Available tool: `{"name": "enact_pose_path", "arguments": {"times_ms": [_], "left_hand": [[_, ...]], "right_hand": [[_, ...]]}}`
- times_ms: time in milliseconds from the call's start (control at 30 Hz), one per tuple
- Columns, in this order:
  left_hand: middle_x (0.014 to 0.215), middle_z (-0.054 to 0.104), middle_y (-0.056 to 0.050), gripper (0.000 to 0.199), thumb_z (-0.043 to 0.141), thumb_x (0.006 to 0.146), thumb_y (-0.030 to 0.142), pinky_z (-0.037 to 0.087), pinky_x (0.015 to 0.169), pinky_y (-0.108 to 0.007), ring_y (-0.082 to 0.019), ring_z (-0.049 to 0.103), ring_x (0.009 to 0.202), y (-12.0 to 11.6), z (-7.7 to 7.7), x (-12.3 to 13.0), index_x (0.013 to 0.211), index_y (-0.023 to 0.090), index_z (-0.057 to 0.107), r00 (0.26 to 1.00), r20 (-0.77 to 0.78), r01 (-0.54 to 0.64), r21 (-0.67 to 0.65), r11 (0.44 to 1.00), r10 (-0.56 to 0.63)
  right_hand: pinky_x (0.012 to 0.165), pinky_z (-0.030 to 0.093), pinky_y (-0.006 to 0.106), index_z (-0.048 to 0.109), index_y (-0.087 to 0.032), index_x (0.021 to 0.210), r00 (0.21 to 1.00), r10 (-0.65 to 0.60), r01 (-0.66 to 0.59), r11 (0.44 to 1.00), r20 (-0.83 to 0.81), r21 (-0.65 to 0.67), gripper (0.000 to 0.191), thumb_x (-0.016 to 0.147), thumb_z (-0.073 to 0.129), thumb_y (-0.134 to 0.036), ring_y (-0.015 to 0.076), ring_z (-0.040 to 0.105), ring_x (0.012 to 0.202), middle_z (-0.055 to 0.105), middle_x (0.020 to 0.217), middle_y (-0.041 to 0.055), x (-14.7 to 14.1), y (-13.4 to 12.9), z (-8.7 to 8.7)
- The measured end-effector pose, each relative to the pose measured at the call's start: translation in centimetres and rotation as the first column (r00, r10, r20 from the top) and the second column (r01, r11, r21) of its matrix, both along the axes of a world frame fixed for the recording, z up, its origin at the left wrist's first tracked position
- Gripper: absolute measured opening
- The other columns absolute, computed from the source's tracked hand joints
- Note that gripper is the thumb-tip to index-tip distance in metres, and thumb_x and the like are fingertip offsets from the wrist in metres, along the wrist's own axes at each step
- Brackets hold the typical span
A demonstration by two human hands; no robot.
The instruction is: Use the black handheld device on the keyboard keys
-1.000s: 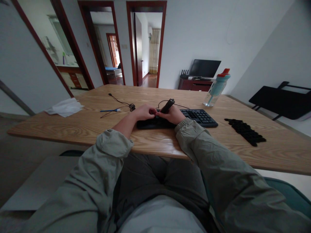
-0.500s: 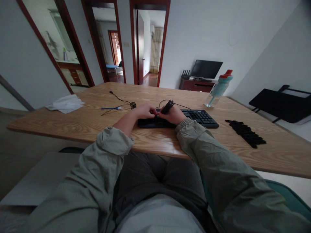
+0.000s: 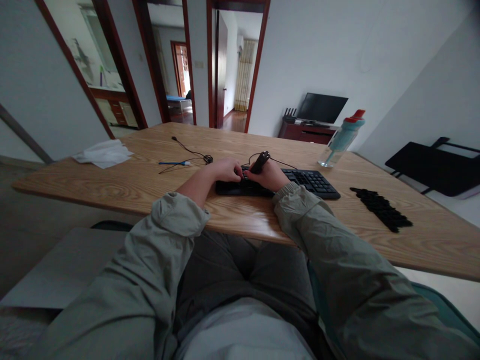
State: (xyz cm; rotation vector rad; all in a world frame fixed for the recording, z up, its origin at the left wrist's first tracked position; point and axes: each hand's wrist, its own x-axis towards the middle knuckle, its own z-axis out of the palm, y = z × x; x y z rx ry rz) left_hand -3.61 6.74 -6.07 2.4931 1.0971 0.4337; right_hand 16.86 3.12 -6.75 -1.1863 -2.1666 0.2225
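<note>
A black keyboard (image 3: 315,183) lies near the front edge of the wooden table. My right hand (image 3: 270,175) is closed around a dark handheld tool (image 3: 261,161) that leans over the keyboard's left half, its lower end hidden by my fingers. Just left of it, my left hand (image 3: 228,171) rests at the keyboard with its fingers drawn together. Whatever is between those fingertips is too small and hidden to name. The keyboard's cable loops behind my hands.
White tissue (image 3: 105,153) lies at the left. A blue thin tool (image 3: 174,163) and a coiled black cable (image 3: 207,159) lie left of the keyboard. On the right are a water bottle (image 3: 341,139) and a heap of small black pieces (image 3: 382,209).
The view has shifted slightly, so the table and objects sit a little further right. Both hands stay at nearly the same place on the keyboard, and the tool stands slightly more upright.
</note>
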Motion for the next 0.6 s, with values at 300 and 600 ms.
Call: {"name": "enact_pose_path", "arguments": {"times_ms": [300,600], "left_hand": [[0.075,0.072,-0.001,0.021,0.062,0.067,0.017,0.044,0.063,-0.022,-0.013,0.059,0.064,-0.33,0.21,-0.03,0.081,0.019,0.077,1.000,-0.017,-0.005,-0.007,1.000,0.005],[0.075,0.073,-0.003,0.020,0.065,0.066,0.018,0.046,0.066,-0.024,-0.015,0.060,0.066,-0.60,0.50,0.00,0.081,0.018,0.078,0.999,0.005,-0.039,-0.047,0.998,0.040]], "right_hand": [[0.054,0.032,0.027,0.061,-0.016,0.066,0.998,-0.057,0.057,0.998,0.033,0.010,0.038,0.080,0.061,-0.051,0.0144,0.051,0.060,0.060,0.062,0.0042,-0.20,0.26,0.13],[0.054,0.032,0.028,0.063,-0.015,0.066,0.999,-0.018,0.020,0.998,0.034,-0.066,0.035,0.080,0.062,-0.047,0.0126,0.049,0.056,0.062,0.062,0.0039,-0.30,0.92,0.62]]}}
